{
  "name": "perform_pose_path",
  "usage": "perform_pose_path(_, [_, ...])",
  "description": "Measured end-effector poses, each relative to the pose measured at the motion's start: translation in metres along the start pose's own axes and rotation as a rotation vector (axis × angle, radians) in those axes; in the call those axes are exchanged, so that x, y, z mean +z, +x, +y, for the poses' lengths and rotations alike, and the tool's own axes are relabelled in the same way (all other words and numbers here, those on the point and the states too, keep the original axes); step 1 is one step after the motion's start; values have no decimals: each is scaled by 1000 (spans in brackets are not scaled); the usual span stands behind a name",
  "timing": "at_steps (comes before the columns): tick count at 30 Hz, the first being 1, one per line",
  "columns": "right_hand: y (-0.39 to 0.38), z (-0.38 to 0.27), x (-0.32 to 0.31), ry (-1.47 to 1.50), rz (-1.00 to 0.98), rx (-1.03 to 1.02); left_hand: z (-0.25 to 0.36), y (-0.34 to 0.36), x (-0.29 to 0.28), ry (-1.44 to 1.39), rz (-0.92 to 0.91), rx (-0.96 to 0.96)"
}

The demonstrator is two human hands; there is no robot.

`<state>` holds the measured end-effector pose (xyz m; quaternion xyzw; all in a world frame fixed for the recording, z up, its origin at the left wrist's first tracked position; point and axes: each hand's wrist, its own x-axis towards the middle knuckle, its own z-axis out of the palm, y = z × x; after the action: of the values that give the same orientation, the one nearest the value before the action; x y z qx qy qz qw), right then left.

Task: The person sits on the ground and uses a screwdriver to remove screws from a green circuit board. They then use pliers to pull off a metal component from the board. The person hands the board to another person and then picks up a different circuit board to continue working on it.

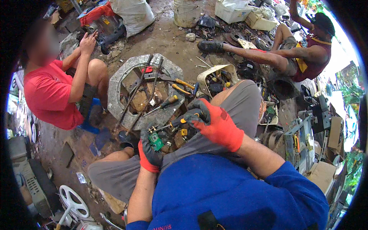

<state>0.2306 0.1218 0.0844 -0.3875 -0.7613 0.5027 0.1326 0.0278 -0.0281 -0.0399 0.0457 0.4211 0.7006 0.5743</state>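
Observation:
My left hand (149, 153), in a red and black work glove, is closed around a small green circuit board (155, 142). A little brass-coloured metal piece (152, 129) shows at its fingertips. My right hand (217, 123), gloved the same way, grips a screwdriver (177, 122) with a black and yellow handle. Its shaft points left, and the tip is close to the metal piece; contact is hard to make out. Beyond my hands, a second screwdriver (168, 101) and pliers with orange-yellow handles (181, 88) lie on an octagonal stone-like ring (115, 92).
Two rusty bars (134, 92) cross the ring. A cream bin (232, 71) of tools and parts stands beside my right knee. One person in red (50, 90) crouches at left; another (316, 55) sits at far right, a leg stretched inward. Scrap and cardboard (324, 176) crowd the right.

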Motion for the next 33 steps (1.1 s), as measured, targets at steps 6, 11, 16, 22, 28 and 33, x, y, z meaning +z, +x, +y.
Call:
perform_pose_path(6, [0, 16, -1, 48, 18, -355, 0, 6, -4, -8, -30, 0])
perform_pose_path(11, [2, 6, 8, 233, 89, -250, -2, 5, 2, 272, -29, 126])
perform_pose_path(16, [3, -5, -12, -39, -20, -59, 2, 4, 3, 102, 0, 31])
perform_pose_path(22, [-1, 3, -12, -59, 72, -337, 5, 3, 2, 25, -2, 19])
perform_pose_path(28, [-6, 12, -8, 100, 136, -234, 9, 14, -6, -264, -76, -98])
perform_pose_path(33, [-3, 13, -3, 175, 99, -229, 18, 8, 2, -299, -77, -84])
